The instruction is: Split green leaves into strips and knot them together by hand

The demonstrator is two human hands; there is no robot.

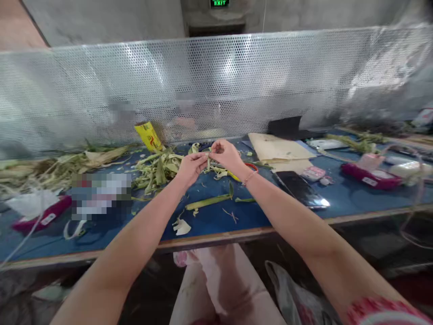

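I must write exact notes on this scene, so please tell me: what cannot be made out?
All in the head view:
Small pale piece: mostly covered by the left hand and right hand; its full shape is unclear.
Item under the pixelated patch: masked.
Yellow packet: lettering too small and blurred.
Plastic bag: cut off by the bottom edge.
Area behind the perforated screen: obscured by mesh and glare.

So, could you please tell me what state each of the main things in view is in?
Left hand: fingertips pinched on a pale plant piece
Right hand: fingers curled, pinching the same piece
Pale plant piece: held between both hands
Leaf pile: loosely heaped
Green stalk: lying flat
Yellow packet: standing tilted
Black device: lying flat, screen mostly dark
Exit sign: lit green
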